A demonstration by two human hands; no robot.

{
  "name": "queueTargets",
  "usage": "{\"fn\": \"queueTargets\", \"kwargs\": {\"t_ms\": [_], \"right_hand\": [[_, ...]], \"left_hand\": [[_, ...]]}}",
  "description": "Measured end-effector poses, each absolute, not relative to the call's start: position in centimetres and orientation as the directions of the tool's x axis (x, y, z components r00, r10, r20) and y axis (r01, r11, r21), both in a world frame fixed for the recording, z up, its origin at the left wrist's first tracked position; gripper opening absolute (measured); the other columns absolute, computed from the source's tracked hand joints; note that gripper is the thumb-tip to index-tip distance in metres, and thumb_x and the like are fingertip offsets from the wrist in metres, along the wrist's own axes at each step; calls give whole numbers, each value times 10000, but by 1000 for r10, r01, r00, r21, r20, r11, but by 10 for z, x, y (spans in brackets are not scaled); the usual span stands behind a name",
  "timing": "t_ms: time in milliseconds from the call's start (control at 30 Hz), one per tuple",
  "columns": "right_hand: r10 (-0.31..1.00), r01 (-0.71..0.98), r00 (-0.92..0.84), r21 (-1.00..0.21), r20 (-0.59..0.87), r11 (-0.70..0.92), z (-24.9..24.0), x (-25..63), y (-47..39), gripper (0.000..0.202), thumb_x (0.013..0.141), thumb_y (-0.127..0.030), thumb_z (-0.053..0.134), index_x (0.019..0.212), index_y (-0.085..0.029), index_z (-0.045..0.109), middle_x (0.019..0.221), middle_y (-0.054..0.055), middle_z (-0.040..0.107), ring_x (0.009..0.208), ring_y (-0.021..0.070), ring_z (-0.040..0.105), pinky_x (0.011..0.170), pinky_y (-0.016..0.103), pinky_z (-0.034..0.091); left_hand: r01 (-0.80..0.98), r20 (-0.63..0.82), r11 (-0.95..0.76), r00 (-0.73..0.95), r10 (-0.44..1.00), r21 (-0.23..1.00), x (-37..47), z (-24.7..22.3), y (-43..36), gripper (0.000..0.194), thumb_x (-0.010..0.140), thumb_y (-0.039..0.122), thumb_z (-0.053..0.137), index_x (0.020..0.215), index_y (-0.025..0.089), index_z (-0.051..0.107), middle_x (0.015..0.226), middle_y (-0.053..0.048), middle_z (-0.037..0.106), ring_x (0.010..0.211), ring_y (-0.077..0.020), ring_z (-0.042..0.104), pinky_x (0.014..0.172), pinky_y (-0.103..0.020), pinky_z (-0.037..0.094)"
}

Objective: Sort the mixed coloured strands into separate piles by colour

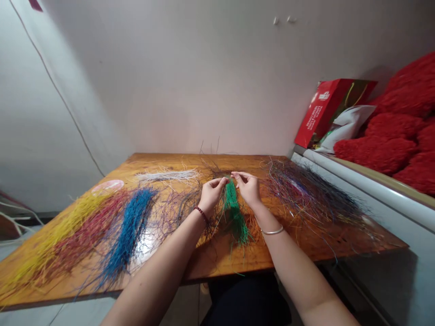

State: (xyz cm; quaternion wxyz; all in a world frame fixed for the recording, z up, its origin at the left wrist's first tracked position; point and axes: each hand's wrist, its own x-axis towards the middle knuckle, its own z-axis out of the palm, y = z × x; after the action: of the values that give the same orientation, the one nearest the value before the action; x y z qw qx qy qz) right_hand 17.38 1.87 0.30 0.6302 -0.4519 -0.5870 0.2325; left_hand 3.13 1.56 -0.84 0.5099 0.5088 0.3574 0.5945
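My left hand (211,195), with a dark red beaded bracelet at the wrist, is closed in a pinch at the upper left of a bundle of green wire-like strands (234,208). Just right of the bundle's top, my right hand (248,186), with a metal bangle, has thumb and forefinger pinched together. What lies between the fingertips of either hand is too small to make out. The green bundle hangs down toward me between both wrists, its lower ends spread over the wooden table. Orange strands (253,225) lie partly hidden beside it.
On the table (217,267), yellow (61,231), red (90,224) and blue strands (131,231) lie left. White strands (170,175) are farther back. A dark mixed heap (309,192) spreads right. A red bag (335,106) and red fluffy bundles (377,147) sit beyond the right edge.
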Motion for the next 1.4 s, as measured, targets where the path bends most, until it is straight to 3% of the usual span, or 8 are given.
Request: {"fn": "queueTargets", "kwargs": {"t_ms": [267, 600, 833, 967, 1167, 1400], "right_hand": [[795, 270, 193, -810, 575, 520, 3, 174, 18, 395, 845, -534, 602, 897, -170, 747, 883, 101, 743, 569, 150, 617, 499, 262, 494], [869, 33, 184, -887, 458, 461, 5, 169, 20, 396, 724, -525, 724, 845, -149, 702, 812, 78, 718, 534, 105, 548, 469, 228, 455], [902, -79, 228, -916, 368, 394, 7, 173, 21, 401, 691, -507, 756, 862, -146, 723, 849, 89, 736, 452, 55, 441, 431, 217, 362], [899, -71, 235, -916, 370, 396, 8, 175, 21, 403, 693, -520, 754, 851, -150, 727, 832, 80, 731, 443, 51, 398, 402, 212, 306], [855, 51, 248, -888, 455, 458, 7, 176, 20, 412, 717, -539, 733, 848, -148, 734, 828, 73, 715, 522, 86, 482, 456, 215, 348], [808, 142, 222, -838, 546, 527, 6, 175, 21, 370, 738, -530, 721, 806, -167, 723, 814, 52, 684, 577, 103, 498, 510, 228, 366]], "left_hand": [[-275, 170, -165, -4, 985, 947, 30, -10, 16, 435, 715, 528, 730, 887, 129, 751, 946, -116, 716, 879, -192, 631, 834, -291, 451], [-226, 250, -239, 20, 968, 945, 31, -10, 16, 427, 685, 524, 763, 822, 120, 755, 904, -117, 723, 861, -199, 630, 833, -292, 453], [-165, 254, -239, 79, 964, 957, 32, -9, 12, 402, 663, 498, 783, 808, 124, 757, 838, -102, 720, 766, -174, 611, 746, -271, 449], [-85, 273, -265, 113, 955, 961, 32, -12, 14, 389, 698, 499, 756, 813, 128, 755, 828, -97, 718, 740, -178, 611, 715, -271, 443], [51, 319, -327, 123, 940, 944, 30, -19, 19, 388, 731, 510, 718, 799, 129, 753, 804, -96, 714, 725, -187, 611, 680, -272, 432], [-104, 217, -213, 32, 976, 972, 31, -17, 19, 418, 690, 531, 744, 804, 129, 758, 852, -104, 726, 766, -191, 620, 734, -283, 449]]}}
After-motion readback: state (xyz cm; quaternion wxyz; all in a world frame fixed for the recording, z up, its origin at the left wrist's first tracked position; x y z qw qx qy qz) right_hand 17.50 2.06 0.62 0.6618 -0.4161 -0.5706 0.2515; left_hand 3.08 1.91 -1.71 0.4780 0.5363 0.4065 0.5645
